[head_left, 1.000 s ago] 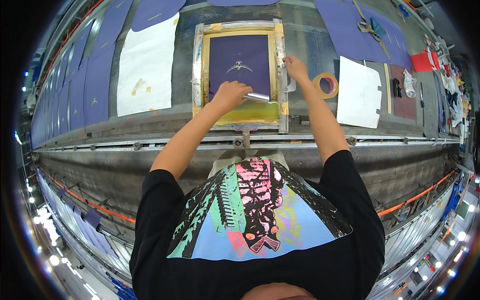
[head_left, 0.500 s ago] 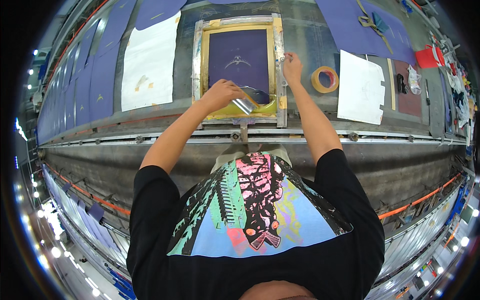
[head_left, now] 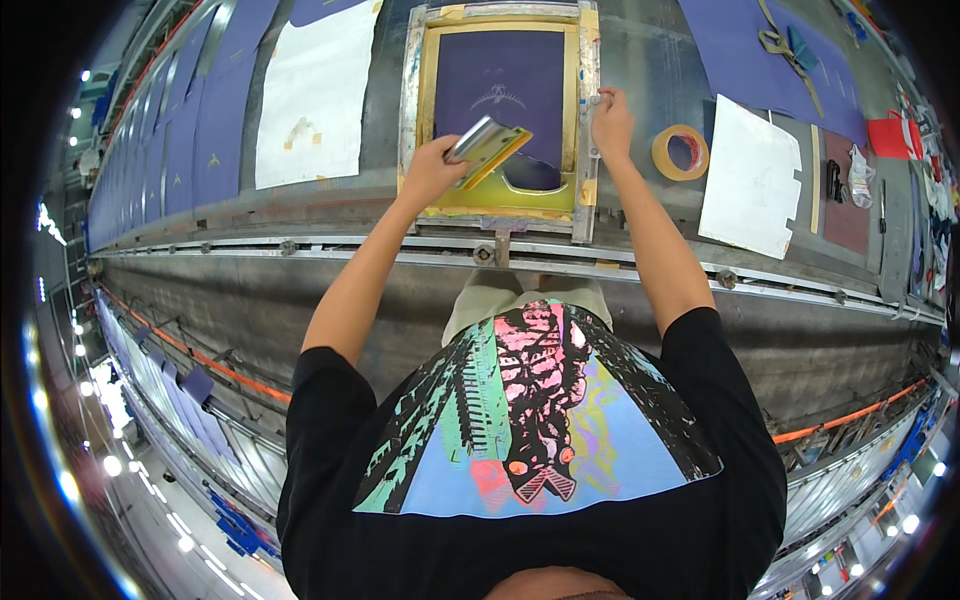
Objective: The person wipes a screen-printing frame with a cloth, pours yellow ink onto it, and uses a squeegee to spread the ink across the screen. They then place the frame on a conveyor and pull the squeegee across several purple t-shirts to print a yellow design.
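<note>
My left hand (head_left: 430, 175) is closed around the metal handle of a squeegee (head_left: 498, 150) with a yellow blade. The squeegee is tilted above the lower part of a screen printing frame (head_left: 588, 60), its blade angled up toward the right. Inside the frame, yellow-green ink (head_left: 550, 199) lies along the near end. A dark purple area with a pale arc-shaped design (head_left: 498, 97) shows through the mesh. My right hand (head_left: 612, 125) is at the frame's right rail, fingers curled with the tips against its edge. What exactly they pinch is partly hidden.
Right of the frame lie a roll of tan tape (head_left: 660, 160), a white sheet (head_left: 748, 180) and purple fabric (head_left: 720, 50). A stained white sheet (head_left: 315, 100) and purple pieces (head_left: 220, 130) lie left. A metal rail (head_left: 380, 252) runs along the table's near edge.
My left hand has raised the squeegee from the ink at the near end and turned its blade upward. My right hand stays at the frame's right rail. The whole view has shifted slightly.
</note>
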A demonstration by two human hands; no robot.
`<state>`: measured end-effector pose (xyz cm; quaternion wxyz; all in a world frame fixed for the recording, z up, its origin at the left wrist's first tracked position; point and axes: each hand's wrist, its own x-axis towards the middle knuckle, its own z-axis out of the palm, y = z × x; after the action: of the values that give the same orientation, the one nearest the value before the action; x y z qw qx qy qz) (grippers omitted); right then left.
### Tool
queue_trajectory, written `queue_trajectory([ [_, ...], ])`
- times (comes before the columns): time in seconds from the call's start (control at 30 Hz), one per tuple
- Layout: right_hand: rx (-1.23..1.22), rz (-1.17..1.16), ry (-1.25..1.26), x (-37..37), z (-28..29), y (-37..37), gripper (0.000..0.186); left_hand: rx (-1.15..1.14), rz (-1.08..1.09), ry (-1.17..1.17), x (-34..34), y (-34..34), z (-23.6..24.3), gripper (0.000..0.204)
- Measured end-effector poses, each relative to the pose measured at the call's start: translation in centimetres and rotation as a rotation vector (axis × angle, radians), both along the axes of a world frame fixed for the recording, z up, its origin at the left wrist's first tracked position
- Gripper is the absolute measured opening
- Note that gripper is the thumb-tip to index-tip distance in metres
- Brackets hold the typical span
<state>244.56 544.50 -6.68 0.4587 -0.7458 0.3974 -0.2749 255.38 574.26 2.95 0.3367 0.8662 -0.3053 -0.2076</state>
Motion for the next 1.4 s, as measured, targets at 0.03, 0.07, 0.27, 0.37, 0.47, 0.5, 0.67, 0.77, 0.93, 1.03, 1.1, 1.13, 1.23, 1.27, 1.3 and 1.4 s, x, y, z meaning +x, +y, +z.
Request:
queue_trajectory([
  [0.03, -0.016, 0.001, 0.028, -0.2, -0.3, 0.0, 0.022, 0.047, -0.063, 0.031, 0.2, -1.1, -0.2, 0.038],
  [0.07, -0.036, 0.000, 0.051, -0.1, -0.6, -0.3, 0.022, 0.088, -0.129, 0.057, 0.8, -2.5, -0.4, 0.039],
  [0.27, -0.048, 0.026, 0.104, -0.5, -0.1, -0.3, 0.021, 0.504, -0.581, 0.374, 5.0, -7.7, -3.5, 0.048],
  [0.37, -0.034, 0.013, 0.133, -0.5, 0.2, -0.2, 0.021, 0.595, -0.658, 0.573, 6.4, -8.7, -4.6, 0.045],
  [0.47, -0.045, -0.010, 0.134, -0.7, 0.2, -1.1, 0.021, 0.590, -0.681, 0.635, 9.5, -10.5, -2.8, 0.044],
  [0.5, -0.046, -0.016, 0.130, -0.7, 0.2, -1.0, 0.021, 0.557, -0.685, 0.656, 11.0, -10.8, -1.9, 0.043],
  [0.67, 0.000, -0.008, 0.166, -0.9, 0.5, -1.1, 0.020, 0.349, -0.355, 0.045, 15.3, -14.6, 2.1, 0.039],
  [0.77, 0.040, -0.008, 0.154, -1.3, 0.7, -1.0, 0.020, 0.248, -0.205, -0.406, 14.4, -16.1, -1.3, 0.035],
  [0.93, 0.097, -0.035, 0.182, -2.2, 1.2, -1.3, 0.021, 0.237, -0.215, -0.675, 7.1, -14.1, -4.6, 0.034],
  [1.03, 0.047, -0.038, 0.167, -1.8, 1.0, -1.9, 0.022, 0.195, -0.240, -0.713, 3.2, -10.7, -5.4, 0.037],
  [1.1, 0.031, -0.035, 0.172, -1.7, 0.8, -2.1, 0.022, 0.179, -0.242, -0.642, 0.5, -8.3, -5.3, 0.038],
  [1.13, 0.023, -0.019, 0.167, -1.6, 0.9, -2.0, 0.023, 0.154, -0.232, -0.630, -0.8, -7.2, -5.3, 0.038],
  [1.23, 0.028, -0.006, 0.142, -2.2, -0.9, -2.7, 0.028, 0.036, -0.225, -0.564, -3.6, -5.0, -6.8, 0.034],
  [1.27, -0.105, 0.014, 0.032, -2.3, -3.2, -3.3, 0.032, -0.047, -0.202, -0.538, -3.8, -4.5, -6.5, 0.032],
  [1.3, 0.019, 0.095, 0.065, -1.8, -2.1, -2.9, 0.035, -0.012, -0.176, -0.557, -4.3, -2.8, -6.8, 0.032],
  [1.4, 0.398, 0.199, 0.034, -2.5, -3.3, -5.2, 0.024, 0.086, -0.319, -0.588, -4.8, -1.7, -5.4, 0.049],
])
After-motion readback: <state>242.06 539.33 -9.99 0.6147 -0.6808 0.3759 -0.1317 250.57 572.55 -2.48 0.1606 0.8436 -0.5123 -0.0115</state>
